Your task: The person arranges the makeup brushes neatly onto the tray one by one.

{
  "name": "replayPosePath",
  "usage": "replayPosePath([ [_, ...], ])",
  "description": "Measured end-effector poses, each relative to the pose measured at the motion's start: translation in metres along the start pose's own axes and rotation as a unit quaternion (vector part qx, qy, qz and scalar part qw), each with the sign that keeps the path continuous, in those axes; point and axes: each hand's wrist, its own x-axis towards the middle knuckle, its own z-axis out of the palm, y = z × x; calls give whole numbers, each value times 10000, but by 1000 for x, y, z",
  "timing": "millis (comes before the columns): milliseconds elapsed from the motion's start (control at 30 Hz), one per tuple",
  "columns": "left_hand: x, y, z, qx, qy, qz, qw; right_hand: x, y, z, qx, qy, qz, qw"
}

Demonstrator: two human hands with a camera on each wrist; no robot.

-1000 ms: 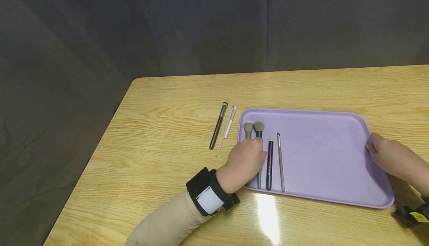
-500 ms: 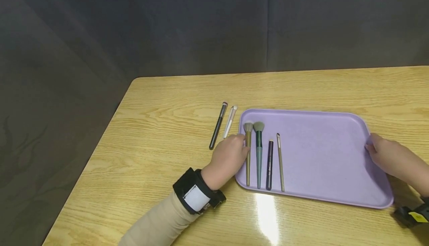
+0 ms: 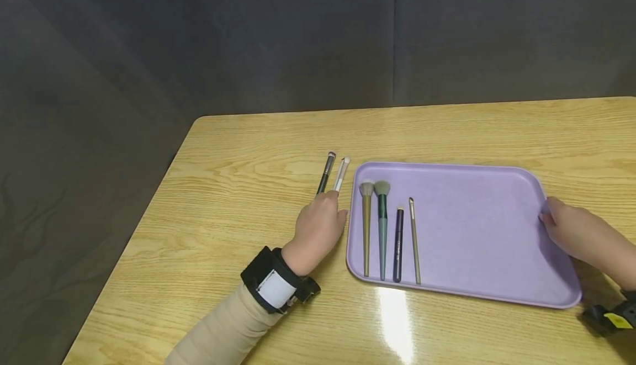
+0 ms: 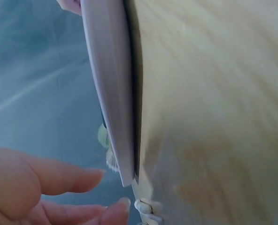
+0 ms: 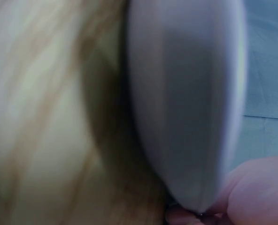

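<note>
My left hand (image 3: 318,224) hovers over the lower ends of a black makeup brush (image 3: 325,173) and white-handled brushes (image 3: 340,174) left of a lilac tray (image 3: 477,232). In the left wrist view its thumb and fingers are apart, holding nothing, close to pale brush tips (image 4: 150,208). My right hand (image 3: 578,232) grips the tray's right rim, its thumb on top; the right wrist view shows the hand (image 5: 258,192) at the rim. On the tray's left part lie a gold-handled brush (image 3: 366,232), a green brush (image 3: 382,238), a black brush (image 3: 398,249) and a thin brush (image 3: 415,243).
The tray lies on a wood-grain table (image 3: 223,188). A dark cloth (image 3: 298,39) hangs behind and to the left of the table. A bright reflection shows on the wood in front of the tray.
My left hand has let go of the gold-handled brush area, leaving the brushes on the tray, and moved left past the rim to the loose brushes. My right hand keeps its grip.
</note>
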Motion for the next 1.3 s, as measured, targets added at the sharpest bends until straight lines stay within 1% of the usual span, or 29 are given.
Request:
replayPosePath([
  [100,1,-3,-1,170,116,4,9998,0,0,0,23,30,-21,10000],
  [300,2,-7,-1,326,415,80,9986,1,1,1,25,84,-47,10000],
  [633,13,-14,-3,467,459,-60,9978,0,0,2,38,294,-182,9994],
  [833,17,-16,-4,469,240,-226,9984,0,1,3,13,339,-233,9992],
  [1000,20,-15,-4,574,70,-328,9978,0,2,4,5,326,-245,9992],
  [1133,24,-17,-3,630,-141,-429,9970,0,2,3,9,308,-219,9993],
  [1300,33,-21,-1,469,-399,-708,9956,0,0,2,15,244,-148,9996],
])
